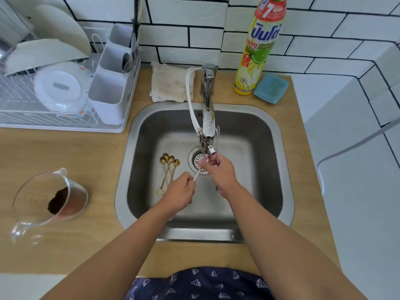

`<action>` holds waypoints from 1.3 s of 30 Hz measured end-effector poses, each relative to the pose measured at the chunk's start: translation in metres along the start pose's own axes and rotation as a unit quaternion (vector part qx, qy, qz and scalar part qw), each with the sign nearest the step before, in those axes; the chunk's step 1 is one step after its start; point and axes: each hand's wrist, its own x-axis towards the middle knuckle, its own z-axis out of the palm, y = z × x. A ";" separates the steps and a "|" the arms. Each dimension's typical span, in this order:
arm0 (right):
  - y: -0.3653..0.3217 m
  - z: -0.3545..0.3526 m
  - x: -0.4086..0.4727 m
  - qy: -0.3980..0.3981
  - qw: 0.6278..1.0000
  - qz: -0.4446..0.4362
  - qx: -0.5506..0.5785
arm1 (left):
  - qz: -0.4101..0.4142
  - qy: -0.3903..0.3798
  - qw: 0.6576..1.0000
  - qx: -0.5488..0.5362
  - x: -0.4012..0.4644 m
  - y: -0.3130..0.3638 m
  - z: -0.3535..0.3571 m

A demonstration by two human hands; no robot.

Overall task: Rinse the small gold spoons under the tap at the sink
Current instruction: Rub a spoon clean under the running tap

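Three small gold spoons (169,169) lie side by side on the floor of the steel sink (279,161), left of the drain (195,162). My left hand (180,191) pinches the thin handle of a small white spoon (196,176), just right of the gold spoons' handles. My right hand (219,172) is under the tap's spout (208,137), with its fingertips closed on the white spoon's far end over the drain. I cannot tell whether water is running.
A dish rack (54,100) with plates and a white cutlery holder (110,83) stands at the back left. A glass jug (49,200) with brown residue sits on the wooden counter. A folded cloth (167,83), a dish-soap bottle (257,48) and a blue sponge (270,88) are behind the sink.
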 end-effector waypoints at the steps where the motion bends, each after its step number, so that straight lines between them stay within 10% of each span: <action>1: -0.003 -0.001 0.004 0.010 1.000 -0.006 -0.002 | -0.002 -0.001 1.000 -0.004 0.000 0.001 0.000; 19: 0.004 0.003 0.003 -0.092 0.993 -0.026 -0.067 | -0.030 -0.039 0.999 -0.021 0.002 0.011 -0.007; 39: 0.000 0.010 0.006 -0.018 0.998 -0.048 -0.048 | -0.043 -0.045 0.997 -0.050 0.005 0.004 -0.010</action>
